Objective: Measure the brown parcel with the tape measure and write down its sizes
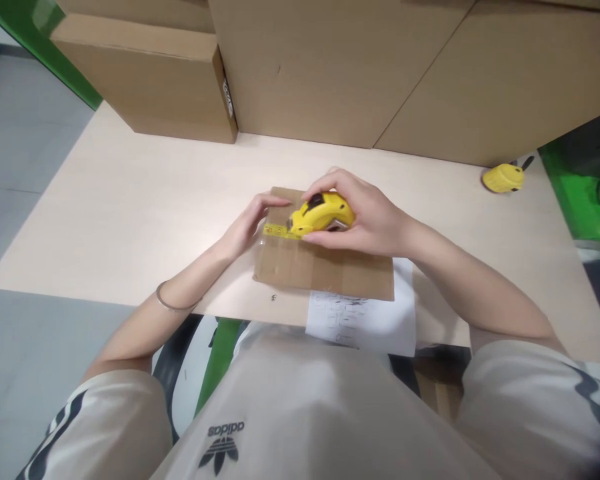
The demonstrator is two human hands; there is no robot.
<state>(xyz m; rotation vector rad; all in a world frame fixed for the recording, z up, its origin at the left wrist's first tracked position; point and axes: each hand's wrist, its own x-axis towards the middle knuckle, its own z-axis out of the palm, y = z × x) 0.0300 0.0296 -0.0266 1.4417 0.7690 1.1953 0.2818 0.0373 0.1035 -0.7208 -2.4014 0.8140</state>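
A flat cardboard box [325,272] lies on the pale wooden table [130,207] in front of me. My right hand [365,213] is wrapped around a yellow tape measure [323,213] resting on the box's top. A short length of yellow tape [275,231] is drawn out to the left. My left hand [247,223] presses its fingertips on the box's left edge at the tape's end; whether they pinch it I cannot make out.
A printed paper sheet [365,320] lies under the box at the table's near edge. A second yellow tape measure [503,178] sits at the far right. Large cardboard boxes [330,67] line the back, with a smaller one [150,80] at the back left.
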